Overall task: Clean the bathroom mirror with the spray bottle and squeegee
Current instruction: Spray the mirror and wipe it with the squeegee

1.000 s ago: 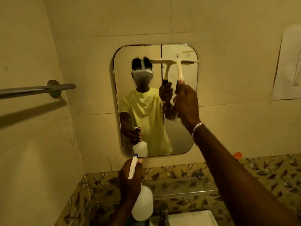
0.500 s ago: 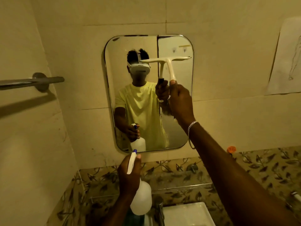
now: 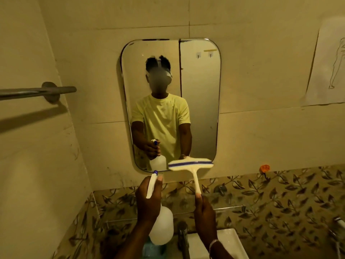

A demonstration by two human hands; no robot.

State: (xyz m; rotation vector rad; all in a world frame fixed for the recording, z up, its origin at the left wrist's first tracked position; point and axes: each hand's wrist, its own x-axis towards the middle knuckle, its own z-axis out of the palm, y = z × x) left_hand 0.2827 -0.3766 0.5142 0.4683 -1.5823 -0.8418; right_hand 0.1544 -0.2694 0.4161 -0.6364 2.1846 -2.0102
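Note:
A rounded rectangular mirror [image 3: 199, 94] hangs on the tiled wall and reflects me. My left hand [image 3: 148, 200] grips a white spray bottle [image 3: 162, 228] by its neck, nozzle pointing up at the mirror's lower edge. My right hand [image 3: 204, 212] holds the white squeegee [image 3: 190, 163] by the bottom of its handle. The squeegee's blade, white with a blue strip, is level in front of the mirror's bottom right corner; whether it touches the glass I cannot tell.
A metal towel bar [image 3: 37, 91] sticks out from the left wall. A tap [image 3: 183, 238] and a white basin [image 3: 231, 243] lie below my hands. A paper drawing [image 3: 328, 68] hangs at the right. An orange hook [image 3: 264, 168] sits on the wall.
My right hand has drawn the squeegee down from the upper part of the mirror to its bottom edge and pulled back toward me. The left hand has kept the bottle in place.

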